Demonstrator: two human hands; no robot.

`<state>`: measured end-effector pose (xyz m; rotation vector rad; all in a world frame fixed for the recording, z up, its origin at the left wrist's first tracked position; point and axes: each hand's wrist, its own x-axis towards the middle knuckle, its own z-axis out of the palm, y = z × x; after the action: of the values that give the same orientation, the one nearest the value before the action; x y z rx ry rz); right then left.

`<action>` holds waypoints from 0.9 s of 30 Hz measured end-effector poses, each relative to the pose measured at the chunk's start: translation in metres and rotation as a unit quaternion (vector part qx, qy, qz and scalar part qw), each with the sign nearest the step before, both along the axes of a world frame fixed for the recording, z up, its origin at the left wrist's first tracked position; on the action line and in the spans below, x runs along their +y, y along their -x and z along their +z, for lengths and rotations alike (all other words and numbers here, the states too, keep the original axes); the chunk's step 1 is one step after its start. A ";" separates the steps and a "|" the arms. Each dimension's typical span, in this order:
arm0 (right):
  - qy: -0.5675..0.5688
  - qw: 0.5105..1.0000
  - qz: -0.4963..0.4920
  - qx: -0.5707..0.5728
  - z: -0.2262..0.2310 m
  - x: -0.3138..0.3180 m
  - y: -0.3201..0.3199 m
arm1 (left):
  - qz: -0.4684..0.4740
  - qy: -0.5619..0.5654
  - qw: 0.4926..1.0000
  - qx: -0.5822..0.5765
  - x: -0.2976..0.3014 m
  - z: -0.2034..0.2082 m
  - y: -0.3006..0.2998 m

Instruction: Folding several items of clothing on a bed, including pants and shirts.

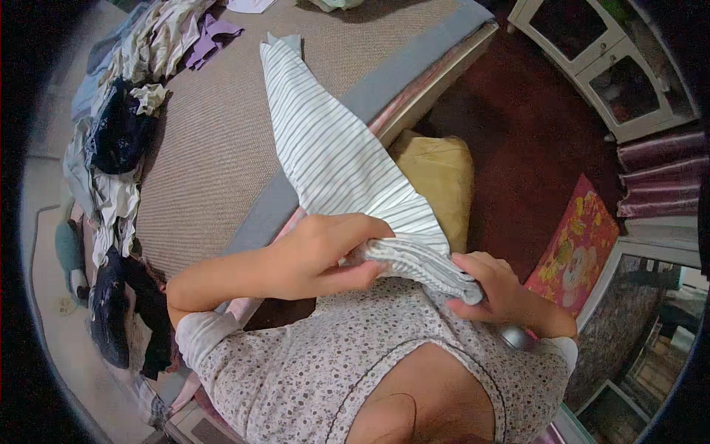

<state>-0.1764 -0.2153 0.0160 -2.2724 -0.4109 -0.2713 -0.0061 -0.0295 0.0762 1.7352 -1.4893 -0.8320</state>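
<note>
Mid-frame in the head view: striped cloth (347, 163), thin and soft, white with narrow dark stripes. Near end is bunched into a thick ridged roll between both hands, in front of the wearer's chest; rest fans out in a long wedge, smooth with shallow creases, tapering to a narrow tip on the bed (214, 163).

Left hand (322, 255): fingers curled, pinching the bunched end against the thumb. Right hand (492, 288): fingers folded over the other end of the roll, thumb underneath, pinching too.

Bed top: beige-brown, ribbed weave, flat grey border (403, 66). Just beside it, under the cloth's right edge, a mustard-yellow block-shaped item (436, 177), rounded corners, slightly wrinkled cover; can't tell what it is.

Left side of the bed: heap of crumpled clothes (159, 44), whites and pale blues, plus a purple garment (211, 41) and a navy patterned one (115, 133).

Right: dark red floor (510, 111), pale cabinet (606, 59) with dark panels, shiny mauve pleated curtain (658, 166), flat red floral mat (577, 255).
</note>
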 end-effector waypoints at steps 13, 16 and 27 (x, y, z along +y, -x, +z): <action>0.024 0.995 0.065 -0.072 -0.010 -0.004 -0.021 | -0.113 0.120 0.980 -0.108 0.016 -0.008 -0.012; -0.115 0.989 0.073 0.062 -0.010 -0.005 -0.015 | -0.153 0.125 0.967 -0.164 0.019 -0.003 -0.013; -0.073 0.983 0.139 0.095 0.016 -0.008 -0.030 | -0.163 0.177 0.940 -0.240 0.021 -0.003 -0.014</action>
<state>-0.1459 -0.2230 0.0325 -2.0449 -0.5794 0.0566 0.0078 -0.0089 0.0734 1.4983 -2.1426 -0.2600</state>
